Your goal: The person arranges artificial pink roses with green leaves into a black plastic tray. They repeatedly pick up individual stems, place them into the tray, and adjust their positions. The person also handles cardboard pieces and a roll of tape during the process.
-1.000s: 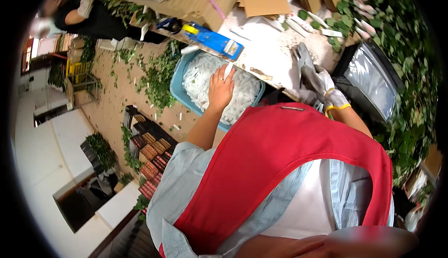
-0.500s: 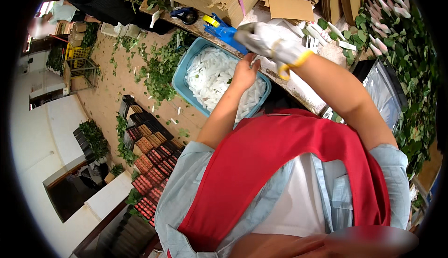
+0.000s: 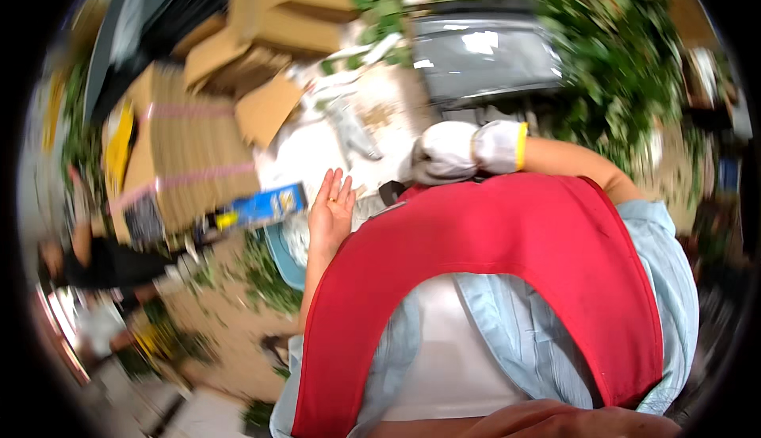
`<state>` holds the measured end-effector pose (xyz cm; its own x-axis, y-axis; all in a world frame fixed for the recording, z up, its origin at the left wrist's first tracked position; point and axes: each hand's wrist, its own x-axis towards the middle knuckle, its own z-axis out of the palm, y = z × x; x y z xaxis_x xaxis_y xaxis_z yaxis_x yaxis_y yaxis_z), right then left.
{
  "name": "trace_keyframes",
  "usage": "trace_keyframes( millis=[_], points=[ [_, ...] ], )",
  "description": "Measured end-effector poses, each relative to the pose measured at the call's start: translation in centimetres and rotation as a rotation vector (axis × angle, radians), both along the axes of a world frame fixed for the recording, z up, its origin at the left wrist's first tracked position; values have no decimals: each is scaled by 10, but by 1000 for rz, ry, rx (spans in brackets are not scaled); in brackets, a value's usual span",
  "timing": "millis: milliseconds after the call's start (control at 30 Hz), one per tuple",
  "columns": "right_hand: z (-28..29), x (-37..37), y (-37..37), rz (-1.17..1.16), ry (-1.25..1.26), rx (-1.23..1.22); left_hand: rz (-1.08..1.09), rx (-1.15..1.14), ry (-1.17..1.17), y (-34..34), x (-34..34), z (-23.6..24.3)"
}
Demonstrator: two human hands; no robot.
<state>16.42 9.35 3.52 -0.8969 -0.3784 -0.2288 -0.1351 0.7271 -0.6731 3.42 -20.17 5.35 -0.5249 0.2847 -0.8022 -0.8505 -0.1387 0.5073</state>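
My bare left hand [image 3: 331,206] is raised palm up over the near edge of the white worktable, its fingers stretched out and nothing in them. A ring shows on one finger. Just left of it is a blue tape dispenser [image 3: 273,203] with a yellow part. My right hand [image 3: 450,154], in a white and grey glove with a yellow cuff, is drawn in close against my red apron [image 3: 491,216]. Its fingers look curled, and whatever they may hold is hidden. A blurred, silvery grey long object [image 3: 353,130] lies on the table beyond both hands.
A blue tub [image 3: 277,252] of white pieces stands below the table edge. Strapped cardboard [image 3: 202,149] is stacked at left. A grey plastic-covered box [image 3: 487,56] and leafy stems [image 3: 622,57] lie at the far right. Another person [image 3: 119,267] is at far left.
My view has turned to the right. The left hand has come away from beside the tape dispenser and opened palm up. The gloved right hand has pulled back from the dispenser to my apron.
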Motion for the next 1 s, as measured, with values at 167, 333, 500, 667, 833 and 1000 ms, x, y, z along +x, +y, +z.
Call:
trace_keyframes(
  millis=[167,333,500,667,833,1000],
  points=[
    [49,150,87,-656,-44,-546,-1121,472,1404,183,11,72],
    [59,164,125,-1356,227,-424,-1057,55,2109,430,18,127],
    [50,147,146,-959,494,433,-2036,-517,910,559,-23,46],
    [73,200,131,-1102,-411,144,-2524,-472,843,591,-48,-41],
    [92,196,126,-975,-69,-333,-2018,-655,2003,559,-17,44],
    [85,135,129,-922,-219,432,-1015,-135,2107,415,-29,168]
  ],
)
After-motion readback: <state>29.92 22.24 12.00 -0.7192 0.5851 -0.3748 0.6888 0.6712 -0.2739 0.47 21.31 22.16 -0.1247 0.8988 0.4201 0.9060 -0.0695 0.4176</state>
